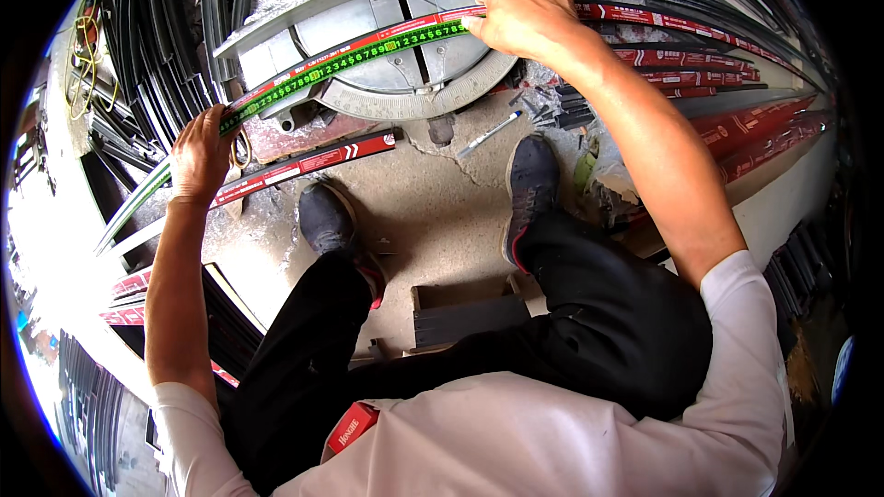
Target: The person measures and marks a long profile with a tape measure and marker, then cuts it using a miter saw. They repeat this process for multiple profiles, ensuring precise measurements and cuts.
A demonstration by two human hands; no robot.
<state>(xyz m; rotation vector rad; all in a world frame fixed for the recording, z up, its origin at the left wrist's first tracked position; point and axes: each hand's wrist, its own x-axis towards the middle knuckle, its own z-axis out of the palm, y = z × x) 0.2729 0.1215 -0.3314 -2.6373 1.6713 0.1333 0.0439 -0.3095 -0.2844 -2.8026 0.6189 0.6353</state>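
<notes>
A long narrow profile strip with red film (368,38) lies across a grey metal miter saw base (359,9). Along its near edge runs a green measuring tape (354,59) with dark markings. My left hand (201,156) is closed around the tape and strip at the left, past the base. My right hand (529,17) is closed over the strip toward the right, its fingertips pinching at the point where the visible tape stops. Whatever lies under the right palm is hidden, and no tape case shows.
Another red-filmed strip (308,163) lies nearer me. A white pen (489,134) is on the floor between my shoes and the base. Bundles of dark profiles (161,28) stand at the left, and more red-filmed profiles (681,60) lie at the right. A dark block (470,320) sits between my legs.
</notes>
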